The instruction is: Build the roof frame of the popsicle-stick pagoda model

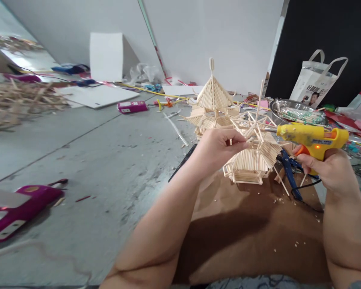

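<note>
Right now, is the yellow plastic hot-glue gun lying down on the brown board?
No, the right hand holds the yellow plastic hot-glue gun up, its nozzle toward the pale wooden-stick roof model.

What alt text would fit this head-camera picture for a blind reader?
A person's left hand pinches a thin stick against a stick-built pagoda roof section, while the right hand aims a yellow glue gun at it. Another pagoda piece stands behind.

The left hand (218, 149) pinches a thin stick (249, 140) against the small stick-built roof model (252, 158), which stands on brown cardboard (243, 224). The right hand (325, 170) grips a yellow glue gun (314, 138), its nozzle at the model's top. A taller stick pagoda (212, 100) stands just behind.
</note>
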Demonstrator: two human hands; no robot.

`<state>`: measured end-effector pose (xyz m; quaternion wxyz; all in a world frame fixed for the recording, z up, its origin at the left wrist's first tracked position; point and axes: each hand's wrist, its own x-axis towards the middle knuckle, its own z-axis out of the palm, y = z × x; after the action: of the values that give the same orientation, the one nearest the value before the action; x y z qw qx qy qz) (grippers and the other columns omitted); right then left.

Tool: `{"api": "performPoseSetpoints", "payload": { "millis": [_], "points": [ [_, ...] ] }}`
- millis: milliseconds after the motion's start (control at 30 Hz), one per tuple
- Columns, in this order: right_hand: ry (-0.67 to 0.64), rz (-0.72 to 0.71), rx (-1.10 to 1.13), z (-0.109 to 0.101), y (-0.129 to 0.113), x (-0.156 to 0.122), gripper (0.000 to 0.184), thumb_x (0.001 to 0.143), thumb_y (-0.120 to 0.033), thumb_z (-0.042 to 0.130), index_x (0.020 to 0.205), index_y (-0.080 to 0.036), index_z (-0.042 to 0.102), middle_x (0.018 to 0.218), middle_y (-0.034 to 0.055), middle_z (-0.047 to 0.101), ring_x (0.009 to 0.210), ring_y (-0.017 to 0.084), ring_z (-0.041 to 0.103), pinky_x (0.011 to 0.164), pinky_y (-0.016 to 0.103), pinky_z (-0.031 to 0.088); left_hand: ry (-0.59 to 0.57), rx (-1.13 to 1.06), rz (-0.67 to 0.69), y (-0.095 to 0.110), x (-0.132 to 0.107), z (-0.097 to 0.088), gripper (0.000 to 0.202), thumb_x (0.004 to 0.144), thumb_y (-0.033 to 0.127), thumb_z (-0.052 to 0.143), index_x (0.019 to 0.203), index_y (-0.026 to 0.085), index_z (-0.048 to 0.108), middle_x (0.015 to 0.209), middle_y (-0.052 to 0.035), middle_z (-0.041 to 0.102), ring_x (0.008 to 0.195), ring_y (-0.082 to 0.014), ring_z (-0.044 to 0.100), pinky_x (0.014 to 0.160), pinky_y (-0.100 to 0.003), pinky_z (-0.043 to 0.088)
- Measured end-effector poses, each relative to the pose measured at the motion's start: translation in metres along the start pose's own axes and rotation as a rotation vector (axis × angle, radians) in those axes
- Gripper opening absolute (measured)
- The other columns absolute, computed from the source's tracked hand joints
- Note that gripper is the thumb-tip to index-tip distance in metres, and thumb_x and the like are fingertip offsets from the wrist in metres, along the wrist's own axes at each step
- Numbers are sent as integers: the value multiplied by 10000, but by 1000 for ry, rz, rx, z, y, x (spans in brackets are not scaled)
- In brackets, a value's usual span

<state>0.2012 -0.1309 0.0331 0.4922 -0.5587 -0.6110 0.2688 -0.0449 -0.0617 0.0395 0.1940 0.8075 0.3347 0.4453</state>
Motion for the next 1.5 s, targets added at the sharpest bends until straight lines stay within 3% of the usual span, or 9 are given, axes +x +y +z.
{"api": "performPoseSetpoints", "payload": {
  "millis": [267, 1500],
  "points": [
    [-73, -24, -34, 2, -1, 0, 215, 672, -447, 663, 695, -240, 608, 547, -12, 566, 385, 97, 461, 349, 240, 377, 58, 133, 177, -6, 1, 9, 84, 749, 149, 609, 671, 150, 639, 637, 16, 591, 579, -63, 527, 541, -170, 397],
    [-47, -24, -132, 3, 5, -2, 203, 686, -401, 662, 758, -214, 631, 523, -33, 527, 373, 72, 427, 319, 214, 369, 54, 193, 204, -6, -2, 9, 78, 765, 160, 605, 698, 155, 645, 650, 7, 616, 595, -73, 550, 555, -175, 406]
  ]
}}
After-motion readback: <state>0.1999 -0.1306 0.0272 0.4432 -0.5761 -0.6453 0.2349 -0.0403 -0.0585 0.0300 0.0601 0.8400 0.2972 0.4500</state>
